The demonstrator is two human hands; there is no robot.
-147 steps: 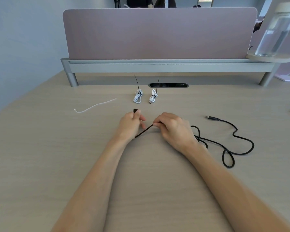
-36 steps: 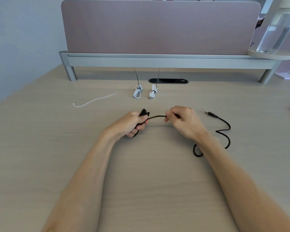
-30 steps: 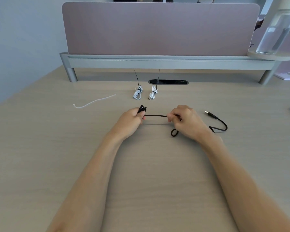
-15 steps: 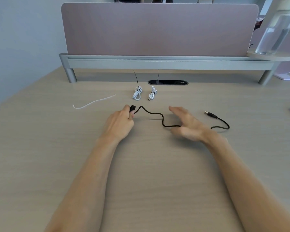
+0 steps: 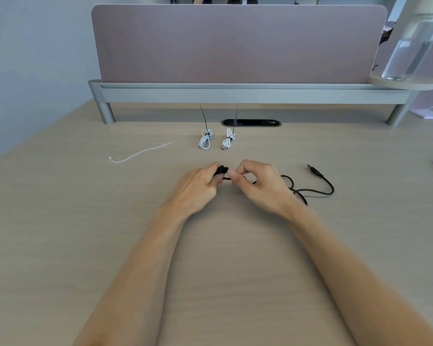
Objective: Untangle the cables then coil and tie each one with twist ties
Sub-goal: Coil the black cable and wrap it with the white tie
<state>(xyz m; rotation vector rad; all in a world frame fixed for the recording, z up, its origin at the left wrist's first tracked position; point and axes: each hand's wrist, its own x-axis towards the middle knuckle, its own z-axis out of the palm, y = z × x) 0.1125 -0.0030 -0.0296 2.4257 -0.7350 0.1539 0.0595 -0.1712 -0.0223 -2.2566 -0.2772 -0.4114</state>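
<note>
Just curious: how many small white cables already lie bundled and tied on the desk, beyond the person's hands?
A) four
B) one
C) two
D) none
C: the left white bundle and the right white bundle lie side by side on the desk, each bound round its middle.
</note>
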